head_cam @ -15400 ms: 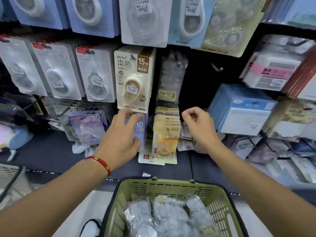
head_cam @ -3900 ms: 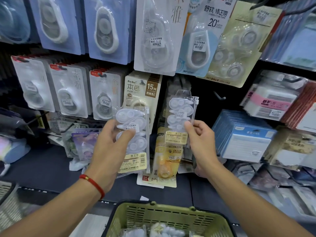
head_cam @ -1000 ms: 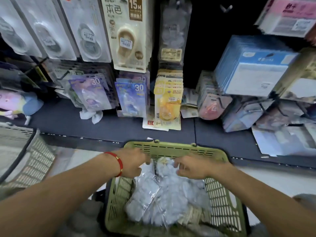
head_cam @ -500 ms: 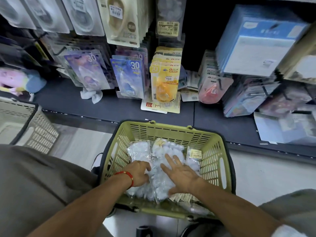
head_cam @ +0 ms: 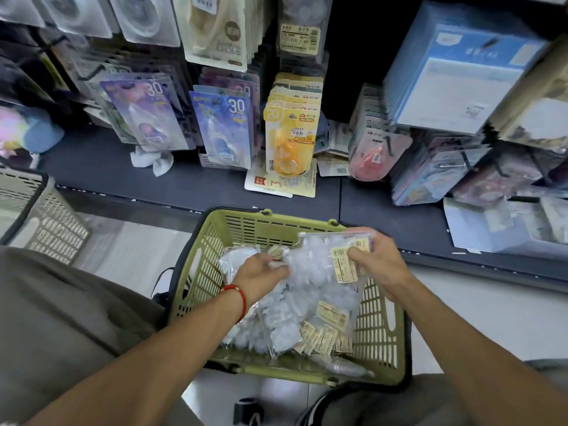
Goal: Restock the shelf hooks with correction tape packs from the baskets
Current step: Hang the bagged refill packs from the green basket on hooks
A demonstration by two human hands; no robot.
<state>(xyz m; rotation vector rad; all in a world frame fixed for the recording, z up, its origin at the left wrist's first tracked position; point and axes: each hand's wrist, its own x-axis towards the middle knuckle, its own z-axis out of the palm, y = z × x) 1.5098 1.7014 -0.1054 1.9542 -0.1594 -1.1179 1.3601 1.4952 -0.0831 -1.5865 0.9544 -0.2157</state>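
Crouching over the green basket (head_cam: pixel 215 272) on the floor, the right hand (head_cam: pixel 379 265) is pinching a clear correction tape pack (head_cam: pixel 325 256) by its labelled edge, lifting it free, while the left hand (head_cam: pixel 261 276) is gripping the neighbouring packs (head_cam: pixel 276 321), apparently to separate them

The basket (head_cam: pixel 212 290) is olive green with a slotted grid wall and a black rim. The packs (head_cam: pixel 310 272) in it are clear plastic over pale white-blue discs, with cream labels printed in dark text. The wrist band (head_cam: pixel 238 298) is red. The shelf (head_cam: pixel 190 182) is dark slate grey. Hanging cards: one purple (head_cam: pixel 144 115) and one blue (head_cam: pixel 222 127) (both marked 30 in white), one yellow (head_cam: pixel 289 139), one pink (head_cam: pixel 373 155). The box (head_cam: pixel 455 72) is light blue and white. A second basket (head_cam: pixel 46 219) is beige, black-rimmed.
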